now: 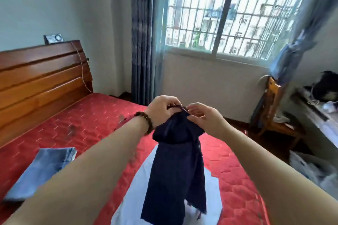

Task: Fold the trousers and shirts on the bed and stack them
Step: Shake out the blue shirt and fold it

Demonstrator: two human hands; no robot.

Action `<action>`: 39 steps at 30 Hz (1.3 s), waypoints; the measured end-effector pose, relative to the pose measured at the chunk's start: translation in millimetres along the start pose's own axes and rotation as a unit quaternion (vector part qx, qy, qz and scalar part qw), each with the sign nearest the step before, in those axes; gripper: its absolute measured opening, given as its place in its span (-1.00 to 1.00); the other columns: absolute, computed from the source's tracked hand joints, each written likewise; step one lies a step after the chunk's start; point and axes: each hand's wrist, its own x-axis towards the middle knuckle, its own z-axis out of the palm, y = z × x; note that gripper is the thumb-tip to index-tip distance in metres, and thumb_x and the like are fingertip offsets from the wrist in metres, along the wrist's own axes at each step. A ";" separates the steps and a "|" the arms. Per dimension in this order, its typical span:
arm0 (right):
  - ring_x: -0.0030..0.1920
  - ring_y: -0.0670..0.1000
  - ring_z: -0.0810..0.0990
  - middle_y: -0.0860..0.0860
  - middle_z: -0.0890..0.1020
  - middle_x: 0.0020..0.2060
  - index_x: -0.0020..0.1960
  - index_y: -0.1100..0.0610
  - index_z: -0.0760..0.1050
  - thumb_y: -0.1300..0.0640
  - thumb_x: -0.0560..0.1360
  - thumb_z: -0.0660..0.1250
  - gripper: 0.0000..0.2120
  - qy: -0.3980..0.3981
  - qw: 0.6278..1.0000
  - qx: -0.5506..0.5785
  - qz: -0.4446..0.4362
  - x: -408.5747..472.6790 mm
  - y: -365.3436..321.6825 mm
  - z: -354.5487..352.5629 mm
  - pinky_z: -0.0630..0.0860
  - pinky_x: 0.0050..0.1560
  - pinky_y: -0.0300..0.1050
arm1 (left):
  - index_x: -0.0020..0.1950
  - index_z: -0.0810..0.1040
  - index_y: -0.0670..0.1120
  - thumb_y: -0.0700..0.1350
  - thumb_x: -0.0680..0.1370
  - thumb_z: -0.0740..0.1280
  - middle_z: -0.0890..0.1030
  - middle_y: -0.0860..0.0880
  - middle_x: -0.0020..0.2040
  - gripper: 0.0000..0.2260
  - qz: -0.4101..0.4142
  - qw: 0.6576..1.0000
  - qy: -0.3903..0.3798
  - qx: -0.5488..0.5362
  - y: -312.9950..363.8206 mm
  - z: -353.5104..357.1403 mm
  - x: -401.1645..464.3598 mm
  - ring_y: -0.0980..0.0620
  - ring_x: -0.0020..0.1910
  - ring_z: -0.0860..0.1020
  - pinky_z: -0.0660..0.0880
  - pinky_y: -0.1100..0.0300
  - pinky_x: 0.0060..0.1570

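A dark navy garment point(176, 166) hangs in the air over the middle of the red bed point(87, 120). My left hand point(161, 109), with a bead bracelet on its wrist, pinches the garment's top edge. My right hand point(204, 118) grips the same edge right beside it, so both hands meet at the top. Under the hanging cloth a pale white garment point(131, 197) lies spread flat on the mattress. Folded blue jeans point(43, 168) rest on the bed at the lower left.
A wooden headboard point(40, 80) stands at the left. Grey curtains point(142, 38) and a barred window point(234, 11) fill the far wall. A wooden chair point(276, 117) and a cluttered desk point(321, 115) stand to the right of the bed.
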 end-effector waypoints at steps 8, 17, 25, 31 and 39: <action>-0.30 -0.20 0.54 -0.10 0.64 -0.30 -0.09 0.22 0.59 0.20 0.53 0.36 -0.91 -0.075 0.992 0.104 -0.021 6.7 -68.5 -61.1 0.47 -0.24 -0.35 | -0.10 0.64 -0.12 -0.12 0.47 0.45 0.66 -0.08 -0.23 -0.92 0.040 0.998 -0.039 -0.013 81.0 -54.6 43.5 0.10 -0.27 0.56 0.53 0.18 -0.15; -0.06 0.00 0.68 -0.01 0.71 -0.07 -0.01 -0.02 0.62 0.11 0.57 0.31 -0.88 0.072 0.953 0.295 0.002 17.6 -91.4 -64.1 0.60 -0.05 -0.07 | -0.05 0.62 -0.15 -0.09 0.53 0.39 0.68 -0.06 -0.17 -0.86 -0.171 0.965 -0.104 -0.171 37.2 -65.0 -3.2 0.01 -0.19 0.64 0.59 0.15 -0.19; -0.18 0.00 0.58 0.06 0.62 -0.18 0.01 0.19 0.50 0.22 0.56 0.28 -0.94 0.039 0.950 0.309 -0.003 15.4 -91.1 -64.8 0.51 -0.12 -0.08 | -0.26 0.51 -0.15 -0.03 0.56 0.31 0.55 -0.13 -0.37 -0.74 -0.218 0.951 0.065 -0.211 41.8 -96.6 -1.1 -0.04 -0.41 0.48 0.39 0.15 -0.36; -0.05 0.08 0.60 0.19 0.63 -0.03 0.14 0.38 0.51 0.23 0.52 0.34 -0.73 -0.017 0.959 0.282 -0.024 6.4 -90.4 -78.0 0.53 0.04 -0.01 | -0.33 0.46 -0.11 0.48 0.34 0.22 0.50 -0.09 -0.37 -0.38 -0.161 0.984 0.016 -0.073 59.1 -121.1 1.6 0.01 -0.38 0.45 0.40 0.14 -0.26; -0.21 0.00 0.65 0.05 0.68 -0.21 -0.21 0.06 0.59 0.25 0.48 0.38 -0.86 -0.007 0.950 0.307 -0.046 -0.6 -80.5 -101.9 0.58 -0.19 -0.16 | 0.17 0.55 -0.08 -0.21 0.38 0.50 0.67 -0.03 0.08 -0.62 -0.061 0.968 -0.214 -0.116 65.4 -138.8 0.0 0.02 0.07 0.63 0.56 0.19 0.01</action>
